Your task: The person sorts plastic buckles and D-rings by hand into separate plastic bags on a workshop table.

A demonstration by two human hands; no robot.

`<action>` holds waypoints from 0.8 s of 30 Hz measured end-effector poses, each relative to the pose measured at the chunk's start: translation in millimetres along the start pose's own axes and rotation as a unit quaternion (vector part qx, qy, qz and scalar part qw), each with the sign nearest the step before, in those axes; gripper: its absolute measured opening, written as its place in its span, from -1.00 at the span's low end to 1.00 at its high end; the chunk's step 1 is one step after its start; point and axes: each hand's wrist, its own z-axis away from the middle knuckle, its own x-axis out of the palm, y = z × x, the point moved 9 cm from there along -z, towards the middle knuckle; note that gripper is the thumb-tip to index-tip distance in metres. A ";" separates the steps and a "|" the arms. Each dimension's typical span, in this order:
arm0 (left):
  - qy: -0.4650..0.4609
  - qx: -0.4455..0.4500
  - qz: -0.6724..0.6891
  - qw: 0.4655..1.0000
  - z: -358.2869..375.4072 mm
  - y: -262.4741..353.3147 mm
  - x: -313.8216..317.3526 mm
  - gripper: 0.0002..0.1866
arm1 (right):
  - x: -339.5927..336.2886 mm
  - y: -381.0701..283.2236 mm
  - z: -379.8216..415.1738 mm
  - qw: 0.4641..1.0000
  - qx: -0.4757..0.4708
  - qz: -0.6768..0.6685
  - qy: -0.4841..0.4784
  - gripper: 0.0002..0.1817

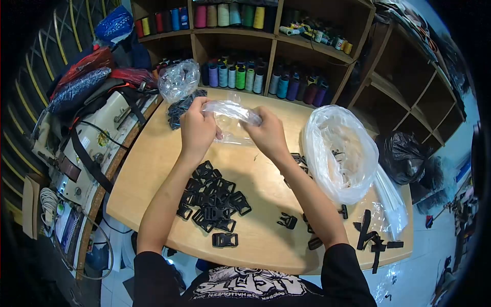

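The only lettering I can make out is the white print on my black T-shirt (250, 286) (seen upside down from here), where "HALLOWEEN" reads and the rest stays too blurred

Bare wood lies open along the table's (153, 169) left edge and across the middle strip toward the near edge; a heap of black buckles (212, 197) blocks the near-left part; a large open plastic bag (335, 151) fills the right side; loose clips and straps (371, 235) clutter the near-right corner; a bagged bundle of buckles (179, 87) crowds the far-left corner; the far edge meets shelves of thread spools (240, 77).
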 end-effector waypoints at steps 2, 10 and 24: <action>0.001 0.006 -0.010 1.000 2.8 0.5 1.4 -0.79 | -5.9 -1.9 -4.2 0.998 -0.027 -0.001 0.048 -0.68; 0.011 0.371 -0.397 0.839 41.9 94.4 17.7 -0.39 | -15.4 -39.2 -16.9 0.968 -0.158 0.170 0.100 -0.65; 0.097 0.220 -0.531 0.812 -4.0 49.8 1.6 -0.68 | -2.7 5.1 -36.3 0.997 0.069 -0.033 -0.013 -0.55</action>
